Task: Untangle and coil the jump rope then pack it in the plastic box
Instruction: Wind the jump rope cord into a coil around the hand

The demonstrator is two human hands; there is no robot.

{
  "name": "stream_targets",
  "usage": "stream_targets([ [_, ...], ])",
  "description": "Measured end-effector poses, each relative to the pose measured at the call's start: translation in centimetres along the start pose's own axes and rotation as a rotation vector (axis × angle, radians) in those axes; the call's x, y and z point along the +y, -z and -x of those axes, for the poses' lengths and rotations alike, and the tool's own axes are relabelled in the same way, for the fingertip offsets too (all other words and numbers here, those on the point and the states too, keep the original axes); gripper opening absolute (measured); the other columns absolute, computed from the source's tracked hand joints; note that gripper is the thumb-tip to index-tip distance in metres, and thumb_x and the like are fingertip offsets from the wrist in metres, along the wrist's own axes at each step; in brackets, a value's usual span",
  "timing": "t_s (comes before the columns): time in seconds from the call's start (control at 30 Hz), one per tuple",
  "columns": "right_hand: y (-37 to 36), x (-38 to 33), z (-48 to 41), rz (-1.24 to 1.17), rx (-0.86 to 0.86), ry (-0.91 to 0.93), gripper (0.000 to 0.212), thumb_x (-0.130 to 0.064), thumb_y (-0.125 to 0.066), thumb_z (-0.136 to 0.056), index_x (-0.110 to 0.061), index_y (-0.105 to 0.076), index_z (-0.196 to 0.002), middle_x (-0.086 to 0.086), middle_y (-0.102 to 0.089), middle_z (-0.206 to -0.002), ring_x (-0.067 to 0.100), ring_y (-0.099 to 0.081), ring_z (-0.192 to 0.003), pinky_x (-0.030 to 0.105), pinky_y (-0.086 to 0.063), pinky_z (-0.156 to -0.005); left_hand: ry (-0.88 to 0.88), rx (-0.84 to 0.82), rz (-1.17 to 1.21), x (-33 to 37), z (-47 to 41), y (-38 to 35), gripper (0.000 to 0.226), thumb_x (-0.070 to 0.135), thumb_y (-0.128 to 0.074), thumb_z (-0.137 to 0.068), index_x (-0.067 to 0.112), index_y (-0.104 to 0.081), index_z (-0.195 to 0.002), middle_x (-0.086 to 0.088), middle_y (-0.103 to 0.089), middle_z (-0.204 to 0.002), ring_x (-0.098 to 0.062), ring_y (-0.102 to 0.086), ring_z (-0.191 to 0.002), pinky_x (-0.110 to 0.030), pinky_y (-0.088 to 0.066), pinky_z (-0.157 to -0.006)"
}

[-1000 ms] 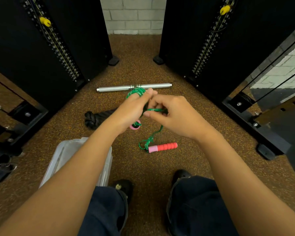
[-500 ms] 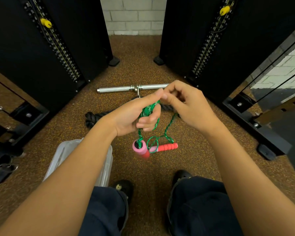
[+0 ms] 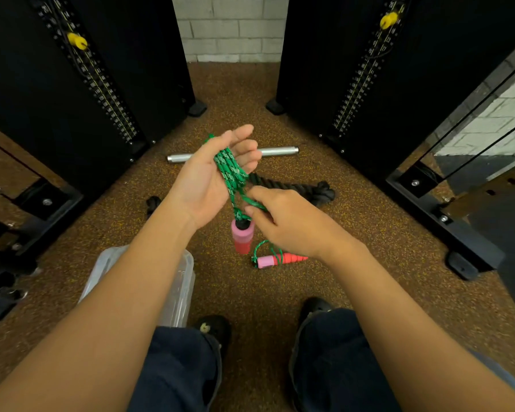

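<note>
my left hand (image 3: 217, 176) has opened palm-up, jump rope (image 3: 229, 168) coils looped across it; my right hand (image 3: 292, 224) has dropped to pinch the strand just below. the hanging handle (image 3: 243, 237) dangles, the second handle (image 3: 280, 259) lies on the floor (image 3: 250, 292) at 5 o'clock: little slack left, i judge. plastic box (image 3: 180, 281) at 7 o'clock.

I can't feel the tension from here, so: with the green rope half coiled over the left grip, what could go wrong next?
1. The green braided jump rope lies in loops across the left grip, whose fingers are relaxed; the loops could slide off.
2. The hanging pink-and-red handle may drag them down.
3. Slack by the second pink-and-red handle on the floor forms a loop that might tighten into a knot as the right grip pulls.
</note>
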State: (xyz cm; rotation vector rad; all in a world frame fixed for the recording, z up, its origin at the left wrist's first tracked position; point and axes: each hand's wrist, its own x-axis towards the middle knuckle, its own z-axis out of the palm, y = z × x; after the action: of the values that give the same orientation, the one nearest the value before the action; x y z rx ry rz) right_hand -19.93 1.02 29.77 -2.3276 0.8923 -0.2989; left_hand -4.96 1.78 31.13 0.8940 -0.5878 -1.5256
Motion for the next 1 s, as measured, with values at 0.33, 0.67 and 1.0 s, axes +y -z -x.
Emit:
stream_targets([
  [0.33,3.1,-0.2,0.6,-0.11,0.231,0.03,0.013,-0.026,-0.06,-0.088,-0.014,-0.057,-0.092,-0.016,-0.049,-0.065,-0.004,-0.05,-0.059,0.008,-0.036,-0.057,0.262,-0.23,-0.667,-1.2,0.7,-0.6,0.07,0.054,-0.017,-0.094,0.013,-0.068,-0.071,-0.007,-0.065,-0.065,-0.017,-0.063,-0.063,-0.033,-0.053,-0.075],
  [0.67,3.0,1.4,0.3,-0.267,0.315,-0.079,0.015,-0.033,-0.051,-0.092,-0.018,-0.05,-0.088,0.017,-0.059,-0.075,0.01,-0.044,-0.061,0.023,-0.035,-0.057,0.419,-0.553,-0.253,-0.4,1.3,-0.7,0.063,0.058,-0.03,-0.085,0.011,-0.05,-0.05,0.007,-0.037,-0.032,-0.006,-0.035,-0.029,-0.021,-0.037,-0.044],
  [1.0,1.1,1.6,0.3,-0.137,-0.09,-0.2,0.018,-0.028,-0.038,-0.098,-0.019,-0.052,-0.09,-0.011,-0.047,-0.063,0.007,-0.047,-0.056,0.027,-0.039,-0.057,0.074,-0.159,0.275,0.4,0.2,0.4,0.031,0.032,-0.038,-0.094,0.015,-0.057,-0.075,0.006,-0.05,-0.057,-0.006,-0.047,-0.052,-0.018,-0.043,-0.058],
])
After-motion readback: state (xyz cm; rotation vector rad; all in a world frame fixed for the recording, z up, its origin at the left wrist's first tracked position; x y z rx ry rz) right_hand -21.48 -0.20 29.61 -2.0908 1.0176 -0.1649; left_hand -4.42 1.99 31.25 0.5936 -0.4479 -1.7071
